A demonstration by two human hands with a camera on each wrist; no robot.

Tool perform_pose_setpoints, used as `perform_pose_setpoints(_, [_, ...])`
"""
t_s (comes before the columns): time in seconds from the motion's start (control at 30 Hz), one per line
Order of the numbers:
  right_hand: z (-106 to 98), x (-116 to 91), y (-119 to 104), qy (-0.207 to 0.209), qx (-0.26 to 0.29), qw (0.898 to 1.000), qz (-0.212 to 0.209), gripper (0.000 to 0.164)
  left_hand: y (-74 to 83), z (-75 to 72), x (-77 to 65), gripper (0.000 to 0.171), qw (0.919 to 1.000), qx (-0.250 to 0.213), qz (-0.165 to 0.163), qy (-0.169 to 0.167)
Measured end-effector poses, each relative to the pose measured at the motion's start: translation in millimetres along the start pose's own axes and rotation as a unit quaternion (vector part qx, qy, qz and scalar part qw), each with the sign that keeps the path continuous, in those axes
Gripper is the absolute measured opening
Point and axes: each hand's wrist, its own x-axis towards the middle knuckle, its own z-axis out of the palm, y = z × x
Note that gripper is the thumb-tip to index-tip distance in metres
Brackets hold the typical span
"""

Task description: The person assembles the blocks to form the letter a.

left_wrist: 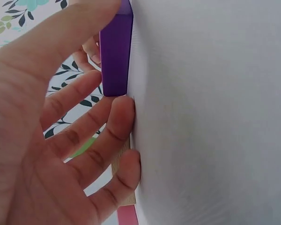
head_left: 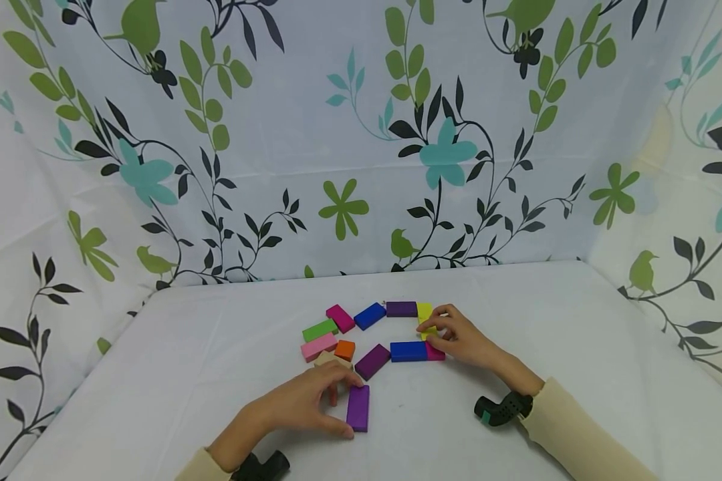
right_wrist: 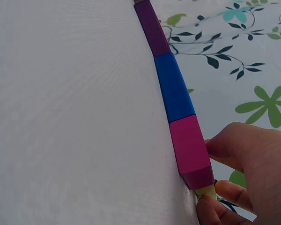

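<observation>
Our left hand [head_left: 297, 401] clamps the purple block [head_left: 357, 409], thumb at six o'clock, finger at twelve; it lies at that hand's three. Toward one sits a plum block [head_left: 372, 363]; toward two, our right hand [head_left: 466, 339] pinches a yellow block [right_wrist: 206, 191].

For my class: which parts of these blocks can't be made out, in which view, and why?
Head: part of the tan block, behind the left hand.
Head: part of the yellow piece, behind the right hand.
Left wrist: the purple block's upper end, partly behind the thumb.
Left wrist: the rest of the pink block, cut off by the bottom edge.
</observation>
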Motion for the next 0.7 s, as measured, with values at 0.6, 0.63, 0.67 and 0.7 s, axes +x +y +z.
perform_pose_setpoints(0.6, [1.2,1.1,1.9,0.005,-0.002,1.0,-0.006,0.019,0.1,1.2,0.3,0.059,0.9969,0.068,-0.025,0.03])
perform_pose_setpoints(0.63, [1.1,0.9,1.8,0.005,-0.003,1.0,-0.005,0.019,0.4,1.4,0.5,0.059,0.9967,0.071,-0.024,0.031])
perform_pose_setpoints(0.67, [1.1,0.7,1.7,0.005,-0.003,1.0,-0.004,0.019,0.4,1.5,0.7,0.059,0.9965,0.074,-0.024,0.031])
perform_pose_setpoints(0.7, [1.2,0.4,1.8,0.005,-0.004,1.0,-0.003,0.019,0.6,1.5,0.9,0.059,0.9963,0.077,-0.025,0.03])
